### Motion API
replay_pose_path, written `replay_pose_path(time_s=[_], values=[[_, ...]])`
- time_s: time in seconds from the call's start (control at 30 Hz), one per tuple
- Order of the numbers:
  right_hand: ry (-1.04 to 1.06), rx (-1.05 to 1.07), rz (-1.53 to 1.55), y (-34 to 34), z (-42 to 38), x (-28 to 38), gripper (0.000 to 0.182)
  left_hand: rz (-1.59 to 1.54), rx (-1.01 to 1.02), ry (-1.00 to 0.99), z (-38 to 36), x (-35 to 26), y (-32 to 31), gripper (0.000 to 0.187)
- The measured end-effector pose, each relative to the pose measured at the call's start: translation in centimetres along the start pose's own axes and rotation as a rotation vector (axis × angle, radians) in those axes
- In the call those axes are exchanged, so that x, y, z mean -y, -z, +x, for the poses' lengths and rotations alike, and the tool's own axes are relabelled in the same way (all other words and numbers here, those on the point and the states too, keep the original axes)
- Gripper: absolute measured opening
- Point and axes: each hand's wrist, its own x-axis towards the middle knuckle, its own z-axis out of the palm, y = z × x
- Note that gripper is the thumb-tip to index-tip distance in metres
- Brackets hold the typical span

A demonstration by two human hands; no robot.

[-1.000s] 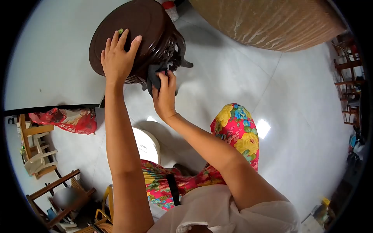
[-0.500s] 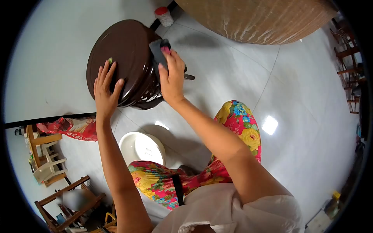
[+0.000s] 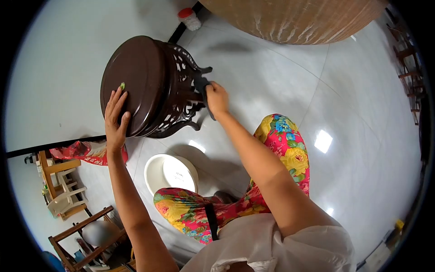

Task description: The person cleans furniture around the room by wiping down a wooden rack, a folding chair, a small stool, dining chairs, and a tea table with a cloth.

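A dark brown round wooden stool with a carved openwork apron and curved legs is tipped, its smooth top facing left. My left hand lies with fingers stretched on the lower edge of that top. In my right hand is a dark grey cloth, pressed against the carved part near the legs. The fingers wrap round the cloth, and part of it hangs below them. A small green spot shows at the fingertips of my left hand.
A white basin stands on the tiled floor by my knee. Further off are a large brown rounded vessel and a red-lidded jar. A red bag and wooden chairs are at left.
My right hand has moved with the cloth from the rim of the top to the carved legs. The stool has tilted further, showing more of its side. My left hand stays on the top.
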Motion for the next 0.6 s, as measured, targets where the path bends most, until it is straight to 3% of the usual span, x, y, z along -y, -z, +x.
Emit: replay_pose_path(time_s=[0.17,0.27,0.4,0.53,0.6], values=[[0.012,-0.056,0.002,-2.1,-4.3,-3.2,0.031,-0.019,0.083,0.028,0.7,1.0,1.1,0.048],[0.180,-0.070,-0.162,-4.2,-6.1,-8.7,0.034,-0.254,0.044,0.344,1.1,1.4,1.7,0.042],[-0.293,0.338,-0.084,-3.5,-7.0,-10.9,0.039,0.089,-0.006,0.217,1.0,1.5,0.1,0.044],[-0.376,-0.057,0.025,-4.8,-4.5,-8.7,0.042,0.192,-0.057,0.197,0.7,1.1,-0.3,0.048],[-0.047,-0.148,0.176,-3.7,-2.2,-2.6,0.038,0.181,-0.066,0.198,0.7,0.7,-0.4,0.048]])
